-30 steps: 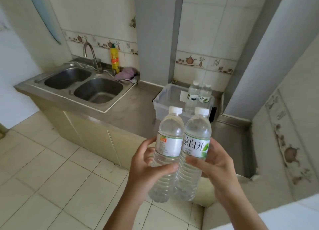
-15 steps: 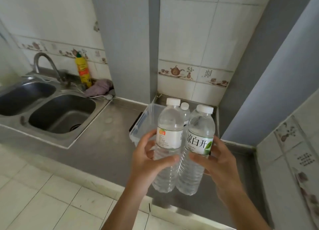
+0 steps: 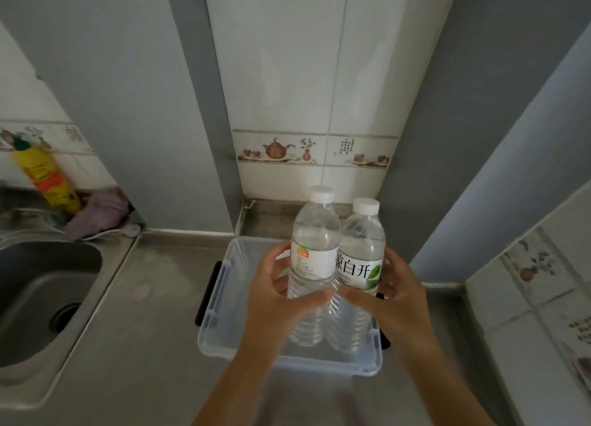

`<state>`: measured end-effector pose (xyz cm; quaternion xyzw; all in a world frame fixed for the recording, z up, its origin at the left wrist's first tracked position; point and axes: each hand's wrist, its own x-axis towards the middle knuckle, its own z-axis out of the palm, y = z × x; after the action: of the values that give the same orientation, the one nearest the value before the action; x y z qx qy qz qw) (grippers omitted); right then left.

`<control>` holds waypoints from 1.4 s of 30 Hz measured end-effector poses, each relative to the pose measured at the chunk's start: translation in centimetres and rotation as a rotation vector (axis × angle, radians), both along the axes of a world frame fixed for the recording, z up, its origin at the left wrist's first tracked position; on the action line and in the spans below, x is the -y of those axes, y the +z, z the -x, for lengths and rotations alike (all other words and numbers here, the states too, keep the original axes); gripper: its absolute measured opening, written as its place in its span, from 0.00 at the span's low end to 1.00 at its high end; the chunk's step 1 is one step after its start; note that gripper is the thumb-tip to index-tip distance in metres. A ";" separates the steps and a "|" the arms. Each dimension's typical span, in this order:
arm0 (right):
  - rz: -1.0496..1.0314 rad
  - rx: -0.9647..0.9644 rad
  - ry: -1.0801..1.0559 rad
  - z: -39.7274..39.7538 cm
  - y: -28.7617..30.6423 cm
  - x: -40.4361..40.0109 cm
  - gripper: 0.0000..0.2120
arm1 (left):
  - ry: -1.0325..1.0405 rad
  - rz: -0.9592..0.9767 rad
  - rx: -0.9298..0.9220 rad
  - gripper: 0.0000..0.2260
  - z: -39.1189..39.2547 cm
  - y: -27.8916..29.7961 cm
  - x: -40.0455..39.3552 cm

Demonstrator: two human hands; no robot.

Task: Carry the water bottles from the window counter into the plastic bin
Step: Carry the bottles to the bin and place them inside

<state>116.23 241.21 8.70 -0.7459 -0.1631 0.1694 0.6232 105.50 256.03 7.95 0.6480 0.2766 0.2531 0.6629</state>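
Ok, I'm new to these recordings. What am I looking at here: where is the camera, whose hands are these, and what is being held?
There is no robot here. A person wears a wide-angle camera on the head, so the picture looks forward and down at their own two hands.

The left hand grips one water bottle, and the right hand grips a second bottle with a green leaf on its label. Both are upright, side by side, with white caps on.

Under them stands a clear plastic bin on a steel counter. The bottles are low over or in the bin; whether they touch its floor cannot be told.

To the left are a sink, a yellow bottle and a purple cloth. Behind is a tiled wall.
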 end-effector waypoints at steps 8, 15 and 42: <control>0.027 -0.013 -0.069 -1.3 -2.7 -1.4 0.33 | -0.040 -0.074 -0.075 0.33 -2.4 -4.1 -1.2; 0.095 0.002 -0.123 -1.1 -5.8 -2.1 0.37 | 0.021 -0.120 -0.067 0.34 -2.7 -7.0 -0.6; 0.306 0.101 -0.124 1.3 -7.2 -1.8 0.33 | -0.113 -0.203 -0.231 0.36 -2.5 -10.3 -1.7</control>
<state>114.97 243.01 1.47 -0.8484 -0.1201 0.1156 0.5024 107.98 257.69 -2.40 0.7511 0.2869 0.1660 0.5709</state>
